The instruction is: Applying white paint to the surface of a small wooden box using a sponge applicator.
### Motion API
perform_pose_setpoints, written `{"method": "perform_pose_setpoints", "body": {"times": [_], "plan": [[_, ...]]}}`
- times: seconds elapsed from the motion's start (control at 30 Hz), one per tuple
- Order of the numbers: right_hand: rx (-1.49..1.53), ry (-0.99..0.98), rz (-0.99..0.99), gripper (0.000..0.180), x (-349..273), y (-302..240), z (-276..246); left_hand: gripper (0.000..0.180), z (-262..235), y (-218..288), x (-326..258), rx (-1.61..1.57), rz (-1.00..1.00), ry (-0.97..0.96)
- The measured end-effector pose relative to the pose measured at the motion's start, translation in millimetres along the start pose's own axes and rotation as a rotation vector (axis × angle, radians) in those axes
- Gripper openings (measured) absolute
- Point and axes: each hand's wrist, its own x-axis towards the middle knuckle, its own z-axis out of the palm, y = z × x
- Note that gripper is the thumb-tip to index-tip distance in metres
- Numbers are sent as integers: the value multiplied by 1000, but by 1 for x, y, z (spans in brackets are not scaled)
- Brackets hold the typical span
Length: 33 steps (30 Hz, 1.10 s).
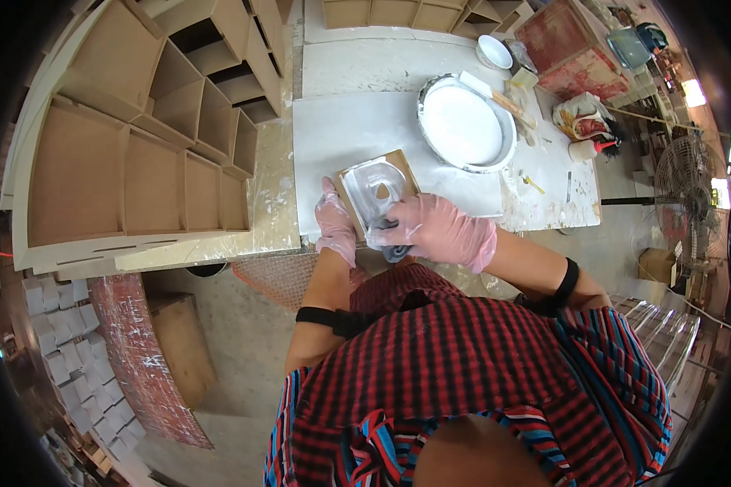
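Observation:
A small brown fibreboard piece (408,168), maybe a shallow box, is tilted at the table's front edge. White paint is smeared over its inner face, and a small brown patch shows in the middle. My left hand (335,221), in a pink glove marked with white, grips its left side. My right hand (445,230), also in a pink glove, is closed on a dark grey cloth (395,250) and presses it to the lower part of the painted face. The right fingertips are partly hidden by the cloth. A round tub of white paint (463,126) stands just beyond my right hand.
A flat brush (508,104) lies across the tub's rim, near a white bowl (495,53). Unpainted compartment boxes (81,178) crowd the left side. To the right are a red-capped bottle (583,150), a red-stained box (573,49) and a standing fan (684,174).

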Motion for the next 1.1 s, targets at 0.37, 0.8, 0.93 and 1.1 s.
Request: {"method": "perform_pose_setpoints", "body": {"times": [0.37,0.8,0.93,1.1], "plan": [[-71,218,206,44,-23,43,-17,62,-4,-4,7,91,75,44],[-194,-103,245,32,58,73,-15,56,3,5,-8,3,2,66],[-76,-45,181,29,74,54,-16,58,2,6,-13,94,99,25],[-92,-24,232,27,57,77,-6,58,8,19,-25,58,1,42]]}}
